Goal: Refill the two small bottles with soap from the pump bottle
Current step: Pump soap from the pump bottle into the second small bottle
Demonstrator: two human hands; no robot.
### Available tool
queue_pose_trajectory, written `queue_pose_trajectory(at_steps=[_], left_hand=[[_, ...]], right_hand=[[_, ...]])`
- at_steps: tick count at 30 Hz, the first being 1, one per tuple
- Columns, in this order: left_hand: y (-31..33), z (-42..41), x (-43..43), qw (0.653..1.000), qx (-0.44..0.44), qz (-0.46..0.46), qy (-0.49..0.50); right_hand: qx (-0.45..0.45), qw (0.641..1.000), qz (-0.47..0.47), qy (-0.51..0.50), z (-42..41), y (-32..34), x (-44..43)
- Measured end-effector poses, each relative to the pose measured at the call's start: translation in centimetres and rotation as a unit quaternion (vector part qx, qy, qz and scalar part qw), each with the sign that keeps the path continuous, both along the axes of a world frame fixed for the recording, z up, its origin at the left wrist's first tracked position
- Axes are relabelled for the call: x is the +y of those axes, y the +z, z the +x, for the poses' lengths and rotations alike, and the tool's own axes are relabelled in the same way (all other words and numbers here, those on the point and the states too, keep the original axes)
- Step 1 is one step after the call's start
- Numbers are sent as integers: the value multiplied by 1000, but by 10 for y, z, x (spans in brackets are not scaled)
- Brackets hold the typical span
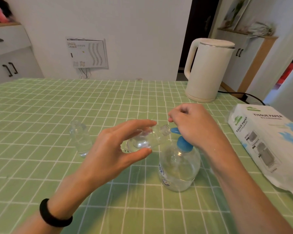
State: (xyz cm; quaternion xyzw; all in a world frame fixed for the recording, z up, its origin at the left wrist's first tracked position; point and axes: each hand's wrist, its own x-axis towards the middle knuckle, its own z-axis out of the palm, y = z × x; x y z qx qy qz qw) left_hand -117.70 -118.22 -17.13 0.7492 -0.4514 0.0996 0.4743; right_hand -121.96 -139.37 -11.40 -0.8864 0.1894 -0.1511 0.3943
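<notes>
— Starting with the head view, the only one supplied: what is the state of the hands?
— The left hand (118, 149) pinches one small bottle (147, 139) between thumb and fingers. It is held clear of the counter (41, 107) and tilted nearly flat, with its open neck towards the blue spout (174, 130) of the pump bottle (179, 168). The right hand (193, 125) lies over the pump head with its fingers curled. The head is hidden beneath it, so I cannot tell whether the hand grips or merely bears down.
— Are neck and spout touching?
— They are just beside each other; contact cannot be determined. The spout tip does not appear to be inside the neck.
— And the other bottle?
— The second small bottle (80, 139) stands upright on the counter, left of the held one. Its contents are not legible.
— What is your assessment of the step?
— In my judgement, this is the filling of the held bottle. I recommend seating the spout tip inside the neck before pressing. The bottle's base should be dropped lower so soap runs inward rather than back out. Press in slow, short strokes. Soap stands low in the pump bottle, so it is likely light and may shift; bear straight down.
— Any other items?
— A white kettle (208, 70) and a tissue pack (269, 141) sit on the counter's right side, apart from the work.
</notes>
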Motion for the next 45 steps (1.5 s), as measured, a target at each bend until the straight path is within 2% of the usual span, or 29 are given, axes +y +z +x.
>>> queue_pose_trajectory(at_steps=[5,14,22,29,38,45], left_hand=[[0,-2,0,1000,-24,16,9],[2,-1,2,999,-27,20,14],[3,-3,0,999,-26,32,20],[8,-6,-3,998,-49,36,33],[10,-16,-9,998,-47,10,34],[4,-12,-10,998,-42,9,36]], right_hand=[[-16,1000,2,-5,-4,2,-1],[10,1000,3,-5,-1,-1,0],[-26,1000,-10,0,-4,4,0],[-2,1000,-2,3,0,-2,1],[-23,1000,-18,6,-5,3,0],[6,1000,3,2,0,-3,0]])
